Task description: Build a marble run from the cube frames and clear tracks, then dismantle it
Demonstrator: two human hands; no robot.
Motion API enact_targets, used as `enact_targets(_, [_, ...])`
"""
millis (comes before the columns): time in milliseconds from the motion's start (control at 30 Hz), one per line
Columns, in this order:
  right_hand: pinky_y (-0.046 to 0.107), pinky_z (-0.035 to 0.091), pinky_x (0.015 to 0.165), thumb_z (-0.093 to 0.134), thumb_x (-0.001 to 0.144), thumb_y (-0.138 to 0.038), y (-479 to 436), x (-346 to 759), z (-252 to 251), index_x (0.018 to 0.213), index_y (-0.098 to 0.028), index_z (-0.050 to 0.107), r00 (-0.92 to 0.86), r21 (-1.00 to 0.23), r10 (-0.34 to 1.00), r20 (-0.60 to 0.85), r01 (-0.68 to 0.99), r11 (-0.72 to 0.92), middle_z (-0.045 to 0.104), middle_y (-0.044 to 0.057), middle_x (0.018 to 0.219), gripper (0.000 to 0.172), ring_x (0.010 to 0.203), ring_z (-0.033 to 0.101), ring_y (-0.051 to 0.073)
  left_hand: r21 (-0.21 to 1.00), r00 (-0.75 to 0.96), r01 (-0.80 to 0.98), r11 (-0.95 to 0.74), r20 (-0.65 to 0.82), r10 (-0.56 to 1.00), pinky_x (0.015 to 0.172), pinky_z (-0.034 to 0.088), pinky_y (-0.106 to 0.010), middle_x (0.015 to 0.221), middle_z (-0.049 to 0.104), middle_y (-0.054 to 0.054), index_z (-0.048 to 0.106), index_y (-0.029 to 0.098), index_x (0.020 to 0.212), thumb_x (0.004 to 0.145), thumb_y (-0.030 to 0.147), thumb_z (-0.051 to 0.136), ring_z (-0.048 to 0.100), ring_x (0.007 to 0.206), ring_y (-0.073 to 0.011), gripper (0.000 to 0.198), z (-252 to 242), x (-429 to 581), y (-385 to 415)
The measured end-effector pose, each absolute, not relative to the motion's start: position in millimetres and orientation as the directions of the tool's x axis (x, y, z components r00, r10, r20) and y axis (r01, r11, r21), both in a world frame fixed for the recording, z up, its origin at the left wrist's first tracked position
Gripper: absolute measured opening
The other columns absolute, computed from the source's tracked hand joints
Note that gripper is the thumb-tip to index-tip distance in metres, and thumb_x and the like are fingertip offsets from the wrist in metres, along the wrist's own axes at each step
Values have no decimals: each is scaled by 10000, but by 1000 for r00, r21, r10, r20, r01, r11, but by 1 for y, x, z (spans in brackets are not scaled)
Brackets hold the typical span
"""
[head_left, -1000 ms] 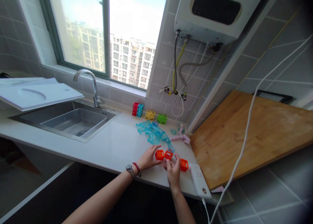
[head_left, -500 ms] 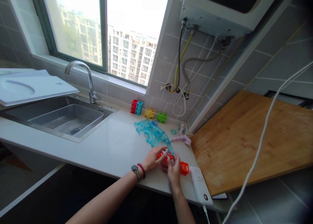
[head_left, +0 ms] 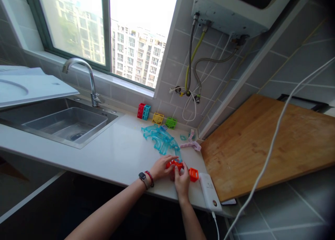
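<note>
My left hand (head_left: 162, 167) and my right hand (head_left: 181, 180) meet near the front edge of the white countertop (head_left: 117, 152), both closed on small orange cube blocks (head_left: 175, 164) pressed together between the fingers. A third orange cube (head_left: 193, 174) lies loose just right of my right hand. Just behind my hands lies a pile of clear blue curved track pieces (head_left: 161, 139). My left wrist carries a watch and a red bracelet.
Red and blue cubes (head_left: 143, 111), a yellow one (head_left: 158, 118) and a green one (head_left: 171, 122) stand by the tiled wall. Pink pieces (head_left: 191, 143) lie near a wooden board (head_left: 264, 142). A white power bank (head_left: 209, 196) with cable sits at the edge. The sink (head_left: 62, 123) is left.
My hands have brought the two orange cubes together and now hold them joined; the third cube stays beside them. The view has tilted slightly.
</note>
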State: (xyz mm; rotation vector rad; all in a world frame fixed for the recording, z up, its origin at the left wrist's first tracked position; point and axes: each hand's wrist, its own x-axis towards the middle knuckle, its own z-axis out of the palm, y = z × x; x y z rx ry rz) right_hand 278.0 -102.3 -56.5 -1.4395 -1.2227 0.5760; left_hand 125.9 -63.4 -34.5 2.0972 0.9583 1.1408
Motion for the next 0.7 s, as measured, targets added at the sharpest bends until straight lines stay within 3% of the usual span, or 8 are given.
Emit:
enact_targets(300, [439, 473, 995, 660, 810, -492, -109, 274, -47, 1225, -101, 655, 345, -884, 882, 319, 445, 146, 672, 214, 1237, 570, 1159, 619, 337, 732, 371, 360, -579, 457, 808, 1004, 484, -404, 1227, 693, -75, 569, 266, 1392, 860, 186, 557, 629, 1105, -247, 539, -35, 125, -64])
enact_targets(567, [353, 556, 769, 670, 816, -503, -124, 270, -40, 1114, -134, 642, 399, -931, 868, 295, 325, 167, 712, 176, 1105, 476, 940, 688, 277, 730, 367, 376, -571, 448, 815, 983, 489, -389, 1201, 700, -63, 548, 283, 1414, 870, 186, 536, 630, 1076, -237, 553, -35, 124, -64])
enact_targets(700, [313, 535, 629, 630, 843, -525, -128, 273, -42, 1185, -132, 603, 435, -963, 864, 253, 202, 181, 706, 142, 1020, 522, 756, 677, 225, 735, 371, 374, -565, 440, 818, 975, 493, -383, 1190, 696, -58, 538, 290, 1427, 862, 166, 515, 627, 1069, -233, 578, -35, 124, -63])
